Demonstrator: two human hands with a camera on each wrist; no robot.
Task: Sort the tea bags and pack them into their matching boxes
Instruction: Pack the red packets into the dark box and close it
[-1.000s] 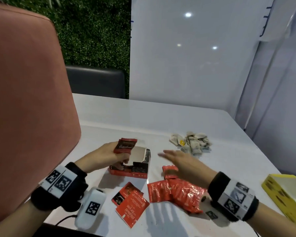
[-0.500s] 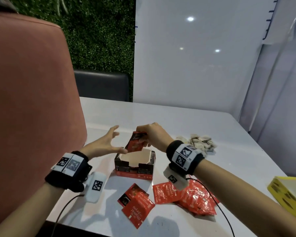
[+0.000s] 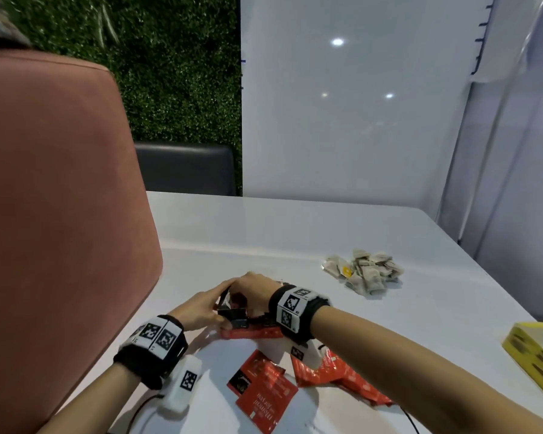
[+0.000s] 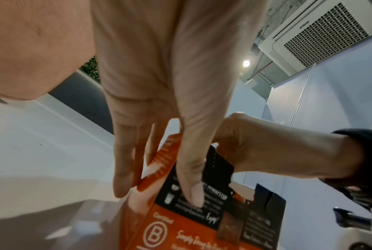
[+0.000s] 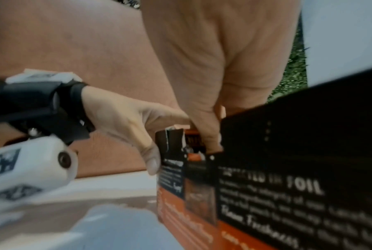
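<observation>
A red and black tea box [image 3: 248, 332] stands open on the white table [image 3: 326, 230] in front of me. My left hand [image 3: 201, 305] grips its left corner, with the thumb [image 4: 191, 186] on the black panel and the fingers on the orange side. From above, my right hand [image 3: 253, 288] curls down into the box opening and holds a dark red tea bag [image 3: 238, 298], mostly hidden between the hands. In the right wrist view the fingers [image 5: 210, 135] dip behind the box wall [image 5: 287, 186]. Loose red tea packets [image 3: 265, 393] lie nearer to me.
A pile of beige tea bags [image 3: 364, 272] lies at the back right of the table. A yellow box [image 3: 536, 352] sits at the right edge. More red packets [image 3: 342, 374] lie under my right forearm. A pink chair back [image 3: 60, 214] fills the left side.
My right hand took the dark red tea bag from the left hand and lowered it into the box. The left hand went from open beside the box to gripping its corner.
</observation>
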